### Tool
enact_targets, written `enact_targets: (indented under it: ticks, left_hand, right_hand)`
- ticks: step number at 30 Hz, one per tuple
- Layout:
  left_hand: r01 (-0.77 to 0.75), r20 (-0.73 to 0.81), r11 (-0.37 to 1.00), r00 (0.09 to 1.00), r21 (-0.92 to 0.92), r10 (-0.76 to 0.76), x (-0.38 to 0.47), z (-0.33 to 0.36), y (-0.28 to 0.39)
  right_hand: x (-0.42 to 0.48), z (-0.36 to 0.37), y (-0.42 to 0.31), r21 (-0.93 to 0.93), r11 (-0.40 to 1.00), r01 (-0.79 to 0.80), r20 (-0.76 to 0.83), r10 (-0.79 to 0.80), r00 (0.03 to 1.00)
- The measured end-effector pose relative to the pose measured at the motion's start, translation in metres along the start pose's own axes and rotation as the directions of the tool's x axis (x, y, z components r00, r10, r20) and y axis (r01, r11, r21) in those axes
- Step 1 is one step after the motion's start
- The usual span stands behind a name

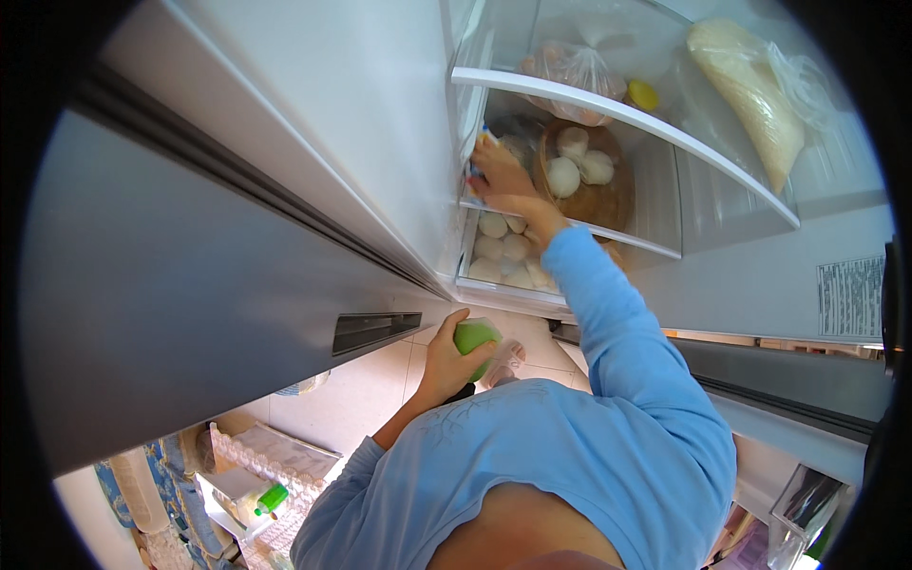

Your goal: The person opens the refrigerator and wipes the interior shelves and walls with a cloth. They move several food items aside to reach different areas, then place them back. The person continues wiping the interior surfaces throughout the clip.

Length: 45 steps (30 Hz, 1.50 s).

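Note:
My left hand [443,363] is low in front of my body, its thumb and fingers wrapped around a pale green rounded object [476,336]. With my right arm stretched into the open refrigerator, my right hand [507,178] is at the left end of the middle shelf. Its fingers are around a small printed packet [473,171] in white, blue and yellow, mostly hidden by the hand. Just right of that hand, a round brown wooden bowl [595,203] holds several white round items [563,177]. A dark bag [514,135] lies behind the fingers.
Above is a glass shelf with a white front edge [627,110], bearing a knotted plastic bag [577,71], a yellow-lidded jar [642,94] and a long bagged item [748,92]. Below, a clear drawer [499,279] holds several eggs [491,248]. The grey refrigerator door [192,285] stands open on the left.

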<state>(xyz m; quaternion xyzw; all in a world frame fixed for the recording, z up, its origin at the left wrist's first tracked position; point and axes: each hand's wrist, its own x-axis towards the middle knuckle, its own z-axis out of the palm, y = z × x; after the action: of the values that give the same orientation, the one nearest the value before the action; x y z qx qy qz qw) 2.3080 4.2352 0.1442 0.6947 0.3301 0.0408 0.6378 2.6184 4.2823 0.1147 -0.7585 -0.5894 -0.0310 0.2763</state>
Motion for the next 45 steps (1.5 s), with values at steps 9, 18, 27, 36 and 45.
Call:
enact_targets:
  ticks: [9, 18, 27, 36, 45]
  left_hand:
    - [-0.049, 0.042, 0.998, 0.998, 0.047, 0.047, 0.012, 0.011, 0.02]
    - [0.005, 0.009, 1.0, 1.0, 0.017, -0.005, 0.004, 0.001, 0.017]
    - [0.098, -0.024, 0.989, 0.995, 0.114, -0.096, 0.003, -0.015, -0.003]
    - [0.135, 0.085, 0.977, 0.985, 0.167, -0.151, -0.005, -0.017, -0.012]
    - [0.292, 0.023, 0.956, 0.956, 0.003, -0.292, -0.014, -0.033, -0.029]
  right_hand:
    - [-0.055, -0.009, -0.053, 0.071, 0.997, 0.025, -0.124, -0.016, 0.992]
    - [-0.076, -0.019, -0.061, 0.128, 0.991, 0.046, -0.16, -0.025, 0.987]
    - [-0.103, 0.089, 0.007, 0.729, -0.683, 0.043, 0.639, 0.701, 0.316]
    - [0.049, 0.066, 0.05, 0.575, -0.692, 0.437, 0.263, 0.661, 0.702]
    - [0.005, 0.077, 0.016, 0.928, -0.263, 0.265, -0.016, 0.679, 0.734]
